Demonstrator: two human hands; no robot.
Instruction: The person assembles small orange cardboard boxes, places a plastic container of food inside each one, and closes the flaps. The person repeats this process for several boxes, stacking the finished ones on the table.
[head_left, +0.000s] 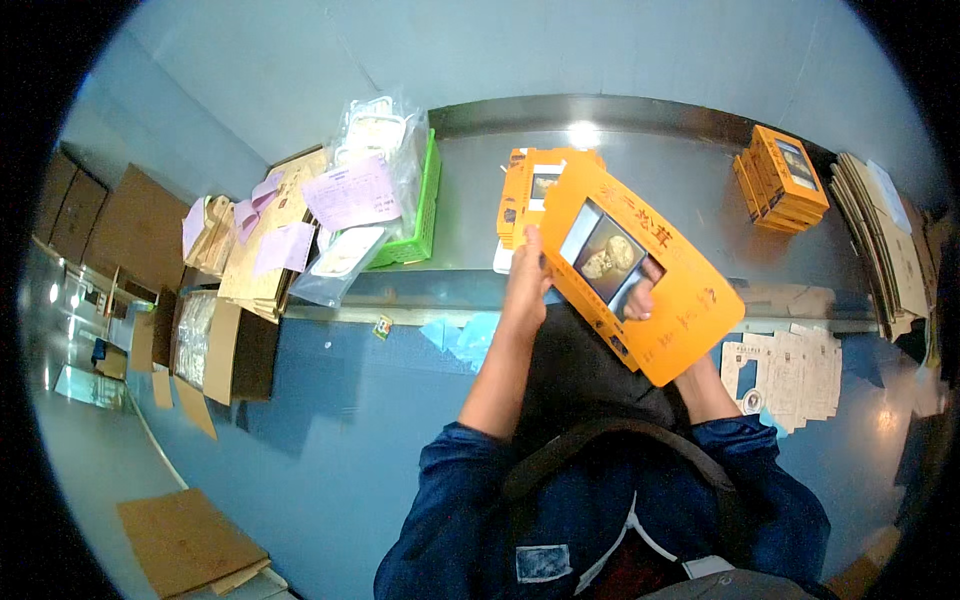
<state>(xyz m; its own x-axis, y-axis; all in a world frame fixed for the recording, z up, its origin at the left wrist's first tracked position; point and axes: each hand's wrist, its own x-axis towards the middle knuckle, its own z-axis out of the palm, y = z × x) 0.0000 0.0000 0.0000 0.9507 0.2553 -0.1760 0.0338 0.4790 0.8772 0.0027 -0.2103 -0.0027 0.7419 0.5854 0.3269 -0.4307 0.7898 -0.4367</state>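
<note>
An orange cardboard sleeve (690, 310) with a cut-out window is tilted in front of me, above the table's near edge. Pale, rounded pieces like sliced mushrooms show in its window. My left hand (529, 270) is closed on the sleeve's left edge. My right hand (640, 295) is at the sleeve's right part; its fingers show through the window, while the palm is hidden by the card. Whether it is inside or behind the sleeve I cannot tell. Just behind, on the steel table (470, 190), a stack of similar orange sleeves (515, 195) is partly covered.
At the table's left stands a green basket (425, 205) with plastic-bagged white trays (375, 130) and purple paper slips (350, 192). Another orange stack (785, 185) is at the right, beside flattened cardboard (880, 235). An open carton (225, 345) and printed white sheets (795, 375) lie lower down.
</note>
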